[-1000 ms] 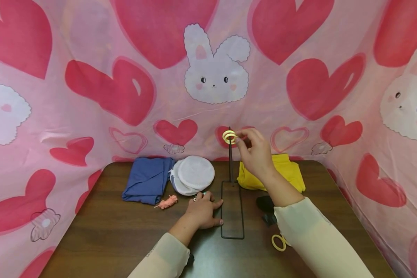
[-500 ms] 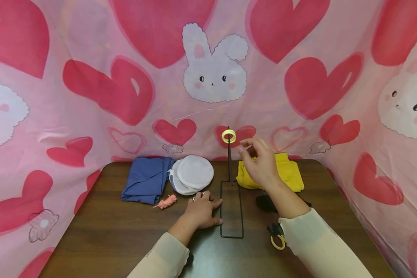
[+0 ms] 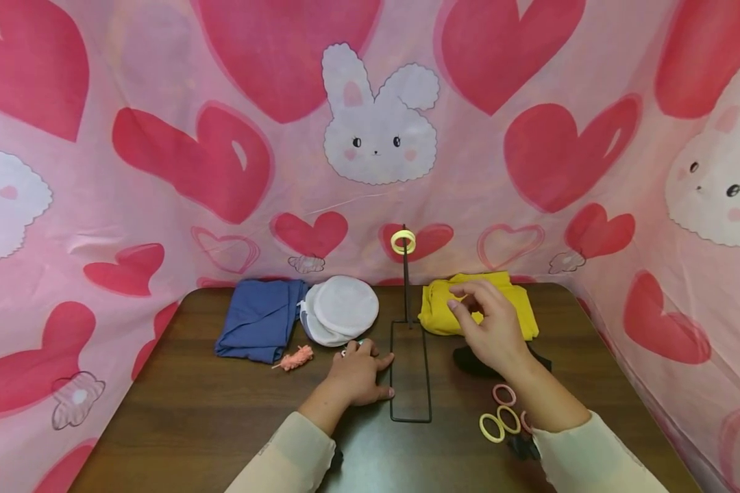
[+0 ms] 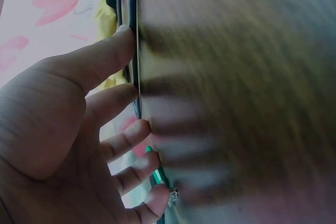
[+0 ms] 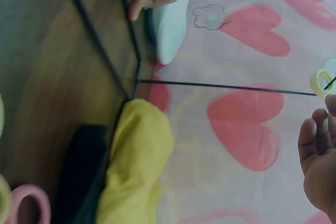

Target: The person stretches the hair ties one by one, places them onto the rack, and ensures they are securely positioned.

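The left hand (image 3: 359,378) presses flat on the dark wooden counter (image 3: 191,411) beside the thin black wire stand (image 3: 410,370), where a yellow hair ring (image 3: 403,242) hangs. The right hand (image 3: 493,325) hovers, fingers loosely curled, empty; bumping the stand could topple it.

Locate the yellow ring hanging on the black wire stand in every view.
Head: yellow ring atop the stand's upright, centre.
Left wrist: not in it.
Right wrist: at the right edge, at the rod's tip.
Shared landmark: black wire stand.
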Available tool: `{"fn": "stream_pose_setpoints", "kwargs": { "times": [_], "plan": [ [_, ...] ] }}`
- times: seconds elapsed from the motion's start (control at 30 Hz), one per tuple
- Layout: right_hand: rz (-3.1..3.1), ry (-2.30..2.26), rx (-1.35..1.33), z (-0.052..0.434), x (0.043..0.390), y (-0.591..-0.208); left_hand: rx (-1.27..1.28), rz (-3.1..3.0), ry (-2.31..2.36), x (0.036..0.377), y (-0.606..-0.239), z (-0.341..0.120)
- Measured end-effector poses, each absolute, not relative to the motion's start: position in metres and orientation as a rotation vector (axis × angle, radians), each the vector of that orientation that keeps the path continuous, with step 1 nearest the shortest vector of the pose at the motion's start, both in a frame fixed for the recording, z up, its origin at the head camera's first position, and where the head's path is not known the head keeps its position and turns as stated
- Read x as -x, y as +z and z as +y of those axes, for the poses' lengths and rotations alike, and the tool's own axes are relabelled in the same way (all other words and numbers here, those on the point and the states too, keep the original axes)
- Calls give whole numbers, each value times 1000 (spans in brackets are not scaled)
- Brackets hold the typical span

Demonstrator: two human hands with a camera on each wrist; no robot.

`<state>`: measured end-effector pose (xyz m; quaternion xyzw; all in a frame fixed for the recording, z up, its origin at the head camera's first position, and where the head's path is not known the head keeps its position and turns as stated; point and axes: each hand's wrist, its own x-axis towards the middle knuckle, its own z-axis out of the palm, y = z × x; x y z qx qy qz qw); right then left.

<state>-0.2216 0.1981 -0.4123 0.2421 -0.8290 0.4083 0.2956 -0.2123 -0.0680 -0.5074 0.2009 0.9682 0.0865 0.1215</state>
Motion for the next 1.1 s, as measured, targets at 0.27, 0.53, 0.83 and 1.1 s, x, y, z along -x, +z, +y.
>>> {"fn": "stream_pose_setpoints", "kwargs": {
  "times": [0.27,0.53,0.83,1.1],
  "plan": [
    [-2250,1057,-660,223,204,-431,-587,2827,254,212,-508,-68],
    [-2318,997,-649,248,190,-449,-581,2827,242,213,-508,-68],
    [-2378,934,-608,272,178,-466,-564,2826,270,215,-508,-66],
    [-2576,871,-668,290,171,-474,-552,2822,275,215,-507,-66]
  ]
}}
